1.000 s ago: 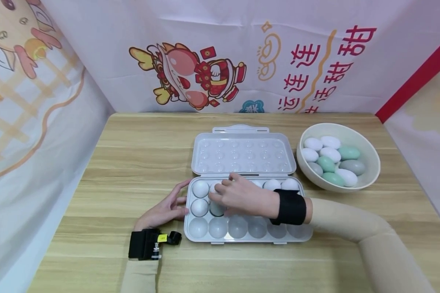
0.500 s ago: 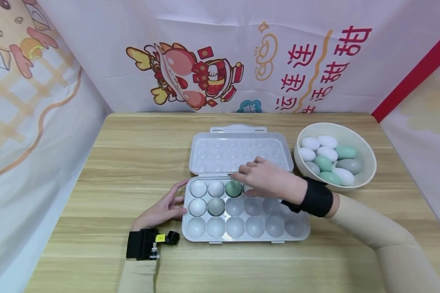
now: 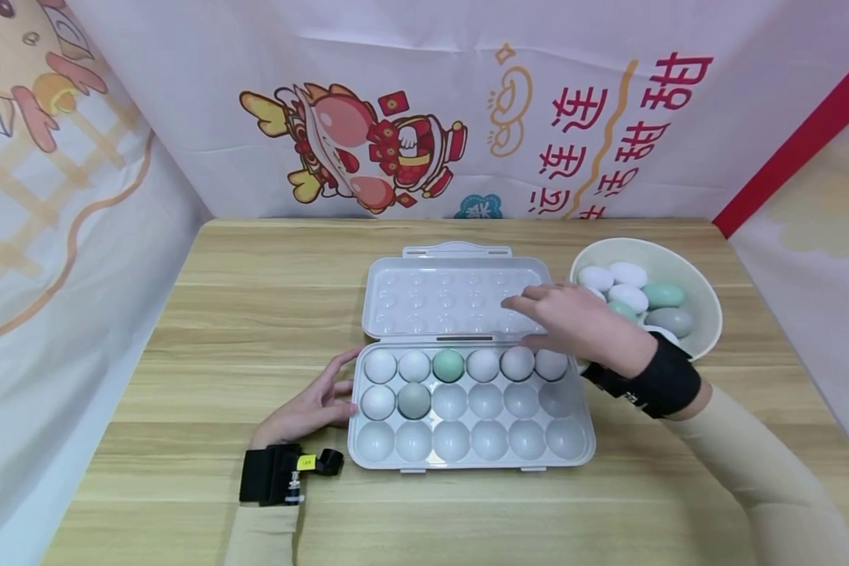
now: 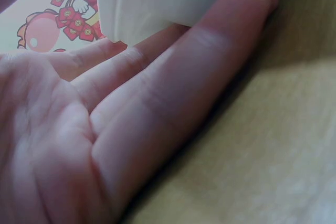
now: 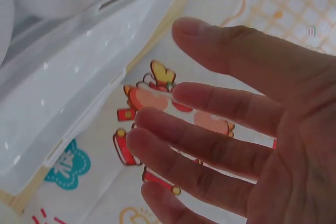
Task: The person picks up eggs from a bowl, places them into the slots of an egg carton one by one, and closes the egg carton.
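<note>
A white plastic egg box (image 3: 470,462) lies unfolded on the table, its lid (image 3: 431,295) tipped back. Its back row holds a green egg (image 3: 449,365) among several white eggs (image 3: 380,365). In the middle row, a white egg and a grey egg (image 3: 413,400) fill the two leftmost cups. My left hand (image 3: 311,405) rests against the box's left end, fingers extended; the left wrist view shows them along its wall (image 4: 139,9). Raised between the lid's right side and the bowl, my right hand (image 3: 580,318) holds nothing, its fingers and thumb spread apart (image 5: 226,124).
A cream bowl (image 3: 711,310) of white, green and grey eggs (image 3: 668,321) stands at the back right, partly hidden by my right hand. A printed cloth (image 3: 396,47) hangs behind the wooden table (image 3: 269,291).
My right hand has left the grey egg in the middle row and moved right and back toward the bowl, uncovering the back-row eggs. My left hand has stayed at the box's end.
</note>
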{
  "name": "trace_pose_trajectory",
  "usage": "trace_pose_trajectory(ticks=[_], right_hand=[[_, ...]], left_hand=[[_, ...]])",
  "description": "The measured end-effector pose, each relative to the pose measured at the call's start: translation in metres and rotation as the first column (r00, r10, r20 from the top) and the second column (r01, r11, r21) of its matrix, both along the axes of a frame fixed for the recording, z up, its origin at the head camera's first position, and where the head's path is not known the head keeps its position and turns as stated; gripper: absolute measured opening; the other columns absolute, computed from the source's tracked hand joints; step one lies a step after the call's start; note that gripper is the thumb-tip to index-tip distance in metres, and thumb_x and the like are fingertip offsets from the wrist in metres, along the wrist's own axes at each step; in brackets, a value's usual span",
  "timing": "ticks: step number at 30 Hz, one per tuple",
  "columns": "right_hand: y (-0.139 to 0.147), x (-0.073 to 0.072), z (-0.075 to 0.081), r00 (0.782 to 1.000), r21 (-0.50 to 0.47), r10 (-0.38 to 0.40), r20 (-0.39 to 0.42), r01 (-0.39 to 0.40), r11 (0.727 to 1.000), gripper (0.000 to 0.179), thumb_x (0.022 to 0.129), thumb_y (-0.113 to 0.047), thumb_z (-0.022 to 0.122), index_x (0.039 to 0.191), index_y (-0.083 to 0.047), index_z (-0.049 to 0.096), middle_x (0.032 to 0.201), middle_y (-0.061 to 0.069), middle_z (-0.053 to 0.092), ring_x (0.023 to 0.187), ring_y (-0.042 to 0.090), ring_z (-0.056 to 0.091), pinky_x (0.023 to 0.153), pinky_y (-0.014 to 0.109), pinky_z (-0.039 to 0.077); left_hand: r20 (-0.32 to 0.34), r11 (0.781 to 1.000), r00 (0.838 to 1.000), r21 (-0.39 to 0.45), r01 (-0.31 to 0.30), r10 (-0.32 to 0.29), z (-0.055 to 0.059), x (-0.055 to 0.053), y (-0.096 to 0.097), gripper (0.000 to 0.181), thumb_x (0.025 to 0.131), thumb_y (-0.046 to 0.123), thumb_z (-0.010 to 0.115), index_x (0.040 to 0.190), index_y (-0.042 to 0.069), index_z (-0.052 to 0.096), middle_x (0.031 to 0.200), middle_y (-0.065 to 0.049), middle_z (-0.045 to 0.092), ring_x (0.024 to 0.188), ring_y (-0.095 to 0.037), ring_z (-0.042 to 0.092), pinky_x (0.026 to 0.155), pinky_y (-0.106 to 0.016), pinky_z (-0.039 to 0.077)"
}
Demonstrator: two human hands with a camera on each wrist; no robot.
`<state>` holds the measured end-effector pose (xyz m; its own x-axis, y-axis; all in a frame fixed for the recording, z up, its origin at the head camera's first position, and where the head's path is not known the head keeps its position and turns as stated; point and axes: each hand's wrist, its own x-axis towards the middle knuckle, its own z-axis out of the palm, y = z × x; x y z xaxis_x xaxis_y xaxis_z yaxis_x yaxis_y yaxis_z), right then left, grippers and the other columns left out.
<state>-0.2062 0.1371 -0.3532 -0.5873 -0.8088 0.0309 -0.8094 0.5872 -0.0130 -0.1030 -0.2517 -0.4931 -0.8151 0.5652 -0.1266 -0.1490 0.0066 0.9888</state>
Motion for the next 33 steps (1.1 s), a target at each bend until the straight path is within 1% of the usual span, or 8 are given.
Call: trace_pose_trajectory(ticks=[3, 9, 13, 18, 22, 25, 28, 33], right_hand=[[0.009, -0.002, 0.005, 0.998, 0.002, -0.067, 0.019, 0.067, 0.998, 0.051, 0.077, -0.023, 0.083, 0.121, -0.006, 0.065, 0.099, 0.012, 0.066, 0.081, 0.027, 0.064, 0.068, 0.042, 0.053], [0.027, -0.006, 0.01, 0.985, 0.001, -0.159, 0.073, 0.159, 0.987, 0.048, 0.077, -0.022, 0.083, 0.119, -0.006, 0.066, 0.1, 0.013, 0.067, 0.08, 0.028, 0.064, 0.069, 0.044, 0.053], [0.041, -0.009, 0.01, 0.967, 0.001, -0.228, 0.113, 0.23, 0.973, 0.047, 0.075, -0.021, 0.084, 0.117, -0.005, 0.067, 0.096, 0.012, 0.068, 0.077, 0.027, 0.064, 0.067, 0.043, 0.055], [0.057, -0.013, 0.009, 0.935, 0.057, -0.315, 0.16, 0.31, 0.949, 0.052, 0.077, -0.019, 0.083, 0.123, -0.004, 0.064, 0.107, 0.019, 0.066, 0.088, 0.033, 0.063, 0.076, 0.049, 0.054], [0.068, -0.018, 0.008, 0.911, 0.094, -0.361, 0.199, 0.349, 0.933, 0.054, 0.079, -0.02, 0.081, 0.126, -0.002, 0.061, 0.111, 0.022, 0.064, 0.095, 0.036, 0.061, 0.079, 0.052, 0.052], [0.076, -0.024, 0.006, 0.896, 0.118, -0.384, 0.224, 0.367, 0.923, 0.055, 0.08, -0.022, 0.08, 0.126, -0.002, 0.061, 0.109, 0.022, 0.064, 0.092, 0.032, 0.06, 0.076, 0.051, 0.053], [0.083, -0.03, 0.003, 0.885, 0.13, -0.394, 0.247, 0.373, 0.919, 0.054, 0.08, -0.023, 0.08, 0.125, -0.001, 0.061, 0.107, 0.022, 0.064, 0.088, 0.03, 0.059, 0.074, 0.05, 0.053], [0.093, -0.039, 0.0, 0.862, 0.142, -0.416, 0.288, 0.392, 0.909, 0.052, 0.079, -0.018, 0.08, 0.123, 0.002, 0.062, 0.112, 0.028, 0.06, 0.095, 0.036, 0.057, 0.081, 0.055, 0.05]], left_hand=[[0.001, 1.0, 1.0, -0.003, -0.003, 0.003, 0.001, 0.0, 0.0, 0.083, 0.095, 0.002, 0.058, 0.155, 0.019, 0.002, 0.14, -0.041, 0.03, 0.109, -0.038, 0.059, 0.087, -0.046, 0.052], [0.011, 1.0, 1.0, -0.007, -0.01, 0.01, 0.002, 0.0, 0.001, 0.084, 0.094, 0.002, 0.058, 0.155, 0.021, 0.003, 0.141, -0.039, 0.03, 0.109, -0.038, 0.059, 0.087, -0.046, 0.052], [0.005, 1.0, 1.0, -0.003, -0.004, 0.004, 0.0, 0.0, 0.001, 0.084, 0.095, 0.002, 0.057, 0.155, 0.018, 0.002, 0.141, -0.041, 0.029, 0.108, -0.037, 0.06, 0.087, -0.046, 0.052], [-0.003, 1.0, 1.0, -0.003, -0.003, 0.003, -0.001, 0.001, 0.0, 0.084, 0.095, 0.001, 0.057, 0.155, 0.017, 0.001, 0.14, -0.042, 0.029, 0.108, -0.036, 0.06, 0.087, -0.046, 0.053], [-0.002, 1.0, 1.0, -0.001, -0.007, 0.007, 0.0, 0.002, -0.001, 0.084, 0.095, 0.001, 0.058, 0.155, 0.018, 0.002, 0.14, -0.041, 0.03, 0.109, -0.036, 0.06, 0.088, -0.045, 0.052], [0.002, 1.0, 1.0, 0.004, -0.007, 0.007, 0.0, 0.002, -0.001, 0.084, 0.095, 0.001, 0.058, 0.155, 0.02, 0.002, 0.14, -0.04, 0.03, 0.109, -0.036, 0.059, 0.088, -0.045, 0.052], [0.006, 1.0, 1.0, 0.008, -0.007, 0.007, 0.0, 0.001, -0.001, 0.084, 0.095, 0.002, 0.058, 0.155, 0.02, 0.002, 0.141, -0.04, 0.03, 0.11, -0.037, 0.059, 0.088, -0.045, 0.052], [0.004, 1.0, 1.0, 0.004, -0.001, 0.001, 0.0, 0.0, 0.0, 0.084, 0.095, 0.002, 0.057, 0.155, 0.02, 0.002, 0.141, -0.039, 0.03, 0.109, -0.037, 0.059, 0.088, -0.045, 0.052]])
